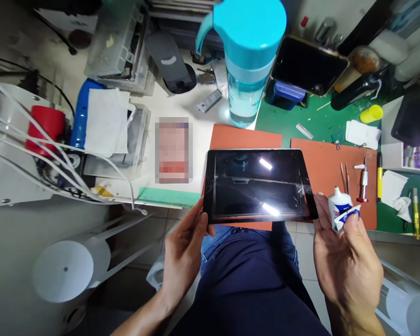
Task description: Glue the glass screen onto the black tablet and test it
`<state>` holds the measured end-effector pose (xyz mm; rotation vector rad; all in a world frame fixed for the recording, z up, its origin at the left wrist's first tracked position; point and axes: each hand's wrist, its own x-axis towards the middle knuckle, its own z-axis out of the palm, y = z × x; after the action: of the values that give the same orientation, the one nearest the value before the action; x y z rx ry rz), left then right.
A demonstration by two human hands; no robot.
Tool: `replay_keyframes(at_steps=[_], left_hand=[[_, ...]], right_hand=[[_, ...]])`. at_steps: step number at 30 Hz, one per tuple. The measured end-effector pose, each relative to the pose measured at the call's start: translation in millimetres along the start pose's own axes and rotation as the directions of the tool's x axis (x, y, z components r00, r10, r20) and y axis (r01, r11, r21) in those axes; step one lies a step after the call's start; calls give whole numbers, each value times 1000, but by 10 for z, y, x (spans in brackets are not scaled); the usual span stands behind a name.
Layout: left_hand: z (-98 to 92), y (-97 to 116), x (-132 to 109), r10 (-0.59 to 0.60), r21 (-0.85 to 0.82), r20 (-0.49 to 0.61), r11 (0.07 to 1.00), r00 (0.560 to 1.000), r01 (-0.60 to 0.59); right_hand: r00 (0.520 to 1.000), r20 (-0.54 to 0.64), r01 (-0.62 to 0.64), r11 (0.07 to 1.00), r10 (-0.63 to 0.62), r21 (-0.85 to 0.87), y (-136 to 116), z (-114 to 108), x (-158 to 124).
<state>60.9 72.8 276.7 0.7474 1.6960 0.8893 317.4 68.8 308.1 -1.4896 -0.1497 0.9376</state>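
Observation:
A black tablet (257, 184) with a cracked glass front lies partly on an orange mat (247, 138) at the bench's front edge, overhanging my lap. My left hand (184, 249) grips its left edge, thumb on the front near the lower left corner. My right hand (346, 261) is beside the tablet's right corner and is closed round a small white glue tube (340, 211) with a blue and white label and a red tip.
A teal water jug (247, 56) stands behind the tablet. A second orange mat (336, 172) to the right carries tweezers (344, 176), a small tool (363, 179) and a yellow pen (379, 177). Another dark tablet (308, 65), clear boxes (117, 44) and white cables (38, 149) crowd the bench.

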Motion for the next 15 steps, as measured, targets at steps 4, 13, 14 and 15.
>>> replay_keyframes(at_steps=[4, 13, 14, 15], left_hand=[[-17, -4, 0, 7, 89, 26, 996, 1000, -10], [-18, -141, 12, -32, 125, 5, 992, 999, 31], [-6, -116, 2, -52, 134, -16, 990, 998, 54], [6, -90, -6, -67, 144, -37, 987, 997, 71]], right_hand=[[998, -31, -58, 998, 57, -13, 9, -3, 2], [996, -63, -66, 997, 63, -39, 173, -219, 118], [996, -45, -76, 996, 73, -54, 203, -275, 131], [996, -32, -88, 994, 86, -70, 232, -326, 138]])
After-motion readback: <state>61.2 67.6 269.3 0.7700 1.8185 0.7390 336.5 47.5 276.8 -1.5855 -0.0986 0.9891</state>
